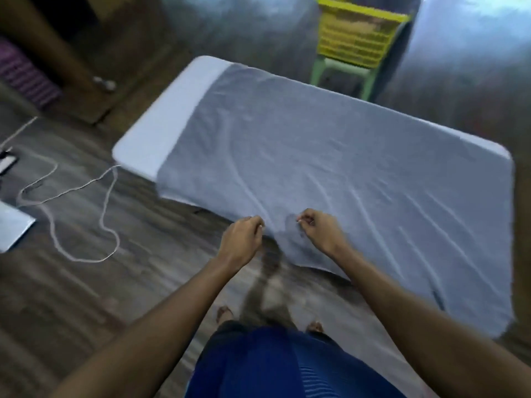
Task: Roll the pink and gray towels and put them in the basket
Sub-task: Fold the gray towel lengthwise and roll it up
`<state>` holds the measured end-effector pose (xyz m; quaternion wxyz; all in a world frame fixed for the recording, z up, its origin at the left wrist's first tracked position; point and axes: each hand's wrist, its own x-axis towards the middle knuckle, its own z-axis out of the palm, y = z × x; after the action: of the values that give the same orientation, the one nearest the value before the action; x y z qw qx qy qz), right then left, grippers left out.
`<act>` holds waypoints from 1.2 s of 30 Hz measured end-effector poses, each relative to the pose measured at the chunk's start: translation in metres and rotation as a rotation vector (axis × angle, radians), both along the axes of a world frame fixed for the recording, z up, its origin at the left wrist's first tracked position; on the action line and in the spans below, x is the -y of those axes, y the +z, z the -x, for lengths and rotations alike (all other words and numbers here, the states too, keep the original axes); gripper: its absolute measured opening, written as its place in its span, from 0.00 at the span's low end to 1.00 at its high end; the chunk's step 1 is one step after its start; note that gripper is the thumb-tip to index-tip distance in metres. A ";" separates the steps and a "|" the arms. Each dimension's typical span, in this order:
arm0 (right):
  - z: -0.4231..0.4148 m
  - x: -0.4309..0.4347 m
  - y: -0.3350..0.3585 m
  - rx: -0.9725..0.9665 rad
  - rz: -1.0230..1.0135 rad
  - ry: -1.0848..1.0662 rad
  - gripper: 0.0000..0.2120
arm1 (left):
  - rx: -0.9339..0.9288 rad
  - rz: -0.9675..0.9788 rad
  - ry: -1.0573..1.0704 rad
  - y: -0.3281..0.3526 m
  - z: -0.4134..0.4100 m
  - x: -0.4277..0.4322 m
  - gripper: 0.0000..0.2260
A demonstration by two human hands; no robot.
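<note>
A large gray towel (pixel 330 156) lies spread flat over a white table (pixel 161 130) and hangs over its near edge. My left hand (pixel 242 239) and my right hand (pixel 319 229) are close together at the towel's near edge, and each pinches the fabric with curled fingers. A yellow basket (pixel 356 38) stands on a light green stool (pixel 342 76) beyond the table's far side. No pink towel shows in this blurred view.
A white cable (pixel 86 191) loops over the dark wood floor to the left. A white flat object (pixel 11 228) lies at the left edge. A brown door (pixel 57 53) stands at the back left. My feet (pixel 314 327) stand near the table.
</note>
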<state>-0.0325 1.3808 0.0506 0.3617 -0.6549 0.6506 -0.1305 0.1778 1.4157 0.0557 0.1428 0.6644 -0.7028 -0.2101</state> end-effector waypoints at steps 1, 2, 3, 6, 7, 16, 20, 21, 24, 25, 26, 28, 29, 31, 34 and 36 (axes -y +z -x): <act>-0.036 0.010 0.003 0.013 0.009 0.045 0.06 | 0.007 0.009 0.054 0.002 -0.033 0.001 0.07; -0.072 0.018 0.006 0.029 0.008 0.082 0.07 | 0.007 0.015 0.104 0.004 -0.066 0.001 0.07; -0.108 0.026 0.008 0.039 0.003 0.112 0.07 | 0.004 0.019 0.149 0.007 -0.099 0.000 0.08; -0.213 0.042 0.015 0.095 -0.008 0.197 0.06 | -0.009 0.030 0.280 0.017 -0.194 -0.005 0.09; -0.245 0.047 0.017 0.115 -0.010 0.220 0.06 | -0.008 0.037 0.313 0.020 -0.225 -0.006 0.09; -0.469 0.111 0.021 0.205 -0.083 0.378 0.08 | -0.017 0.005 0.575 0.022 -0.429 0.026 0.09; -0.553 0.176 0.015 0.241 -0.089 0.396 0.09 | -0.001 -0.019 0.616 0.023 -0.507 0.088 0.10; -0.573 0.194 0.014 0.249 -0.095 0.396 0.08 | 0.008 -0.023 0.625 0.024 -0.526 0.107 0.10; -0.628 0.254 0.018 0.280 -0.095 0.387 0.08 | 0.001 -0.042 0.630 0.028 -0.582 0.170 0.08; -0.644 0.273 0.021 0.279 -0.100 0.383 0.08 | -0.008 -0.054 0.627 0.031 -0.599 0.191 0.09; -0.659 0.294 0.024 0.277 -0.104 0.378 0.08 | -0.015 -0.064 0.625 0.035 -0.615 0.213 0.09; -0.686 0.336 0.032 0.273 -0.114 0.364 0.08 | -0.023 -0.065 0.615 0.044 -0.645 0.255 0.10; -0.698 0.356 0.035 0.274 -0.111 0.348 0.08 | -0.019 -0.059 0.604 0.048 -0.659 0.277 0.09; -0.717 0.393 0.039 0.275 -0.093 0.308 0.07 | -0.006 -0.067 0.565 0.054 -0.684 0.320 0.09; -0.743 0.453 0.038 0.298 -0.097 0.222 0.08 | -0.027 -0.064 0.495 0.055 -0.717 0.390 0.09; -0.761 0.495 0.033 0.332 -0.100 0.160 0.08 | -0.023 -0.053 0.438 0.050 -0.737 0.441 0.08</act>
<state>0.7285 0.8859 0.0841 0.5054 -0.6553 0.5333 -0.1752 0.9145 0.9751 0.1053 0.1755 0.8023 -0.5343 -0.2000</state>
